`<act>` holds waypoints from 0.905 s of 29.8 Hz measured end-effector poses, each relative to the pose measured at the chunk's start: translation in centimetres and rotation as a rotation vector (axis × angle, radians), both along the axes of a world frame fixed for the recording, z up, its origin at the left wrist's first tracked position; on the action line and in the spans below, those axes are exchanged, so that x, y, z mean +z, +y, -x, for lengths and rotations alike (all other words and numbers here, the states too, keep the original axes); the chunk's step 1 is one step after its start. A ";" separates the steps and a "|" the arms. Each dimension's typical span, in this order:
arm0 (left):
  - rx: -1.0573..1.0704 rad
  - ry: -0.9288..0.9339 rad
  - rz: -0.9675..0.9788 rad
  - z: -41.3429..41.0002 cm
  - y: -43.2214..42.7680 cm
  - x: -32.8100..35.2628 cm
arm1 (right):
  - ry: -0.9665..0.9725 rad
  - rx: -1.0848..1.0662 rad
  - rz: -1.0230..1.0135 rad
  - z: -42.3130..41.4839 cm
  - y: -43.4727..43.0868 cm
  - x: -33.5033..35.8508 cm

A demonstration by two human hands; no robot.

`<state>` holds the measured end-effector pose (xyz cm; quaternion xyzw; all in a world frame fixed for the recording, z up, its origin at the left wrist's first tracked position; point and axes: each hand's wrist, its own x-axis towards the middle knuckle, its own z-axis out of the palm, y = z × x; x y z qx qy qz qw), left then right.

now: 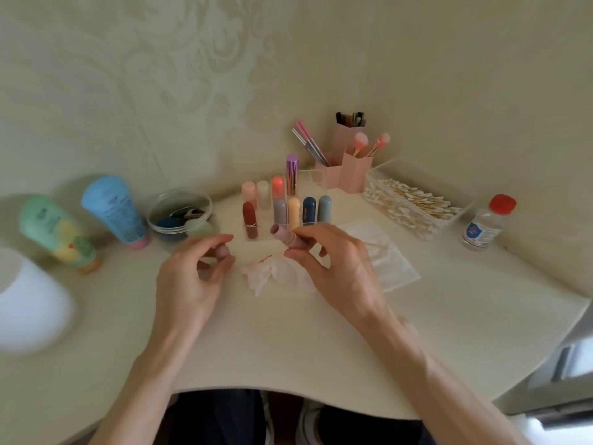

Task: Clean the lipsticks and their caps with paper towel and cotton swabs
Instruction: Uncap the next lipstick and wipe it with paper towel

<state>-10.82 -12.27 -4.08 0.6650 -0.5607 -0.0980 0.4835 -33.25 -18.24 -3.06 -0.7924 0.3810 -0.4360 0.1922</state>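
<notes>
— What can you see of the person on your screen?

— I see two hands, the left hand [189, 284] and the right hand [340, 271]. Both are bare.

— And the arms?

— I see the left arm [150, 364] and the right arm [433, 374]. They are bare all the way down to the edge of my screen.

— Any clothes?

— Yes. Low down I see dark trousers [218, 419] on both legs. Between the legs sits a pale grey thing [308, 422]. It may be a shoe, but it is too blurry for me to tell.
</notes>
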 end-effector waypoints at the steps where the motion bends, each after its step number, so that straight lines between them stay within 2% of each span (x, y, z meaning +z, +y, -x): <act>1: 0.015 0.004 -0.030 -0.3 0.0 -0.2 | -0.002 0.001 0.002 -0.1 0.0 0.0; 9: 0.057 -0.118 0.017 -0.2 0.2 -0.5 | -0.036 0.016 -0.052 0.0 0.0 -0.1; 12: 0.051 -0.194 0.150 0.1 0.6 0.0 | -0.081 0.021 -0.075 -0.1 0.2 0.0; 14: -0.040 -0.199 0.217 0.8 0.8 0.8 | -0.137 0.040 -0.114 -0.1 0.3 0.1; 16: -0.184 -0.112 0.206 1.8 1.0 1.3 | -0.177 0.072 -0.134 -0.2 0.4 0.2; 19: -0.318 0.111 0.171 3.0 1.0 1.6 | -0.170 0.113 -0.101 -0.3 0.5 0.2; 22: -0.327 0.282 0.174 3.6 0.9 1.7 | -0.133 0.132 -0.056 -0.5 0.6 0.2; 27: -0.276 0.405 0.207 3.8 1.1 1.7 | -0.099 0.157 -0.021 -0.7 0.7 0.1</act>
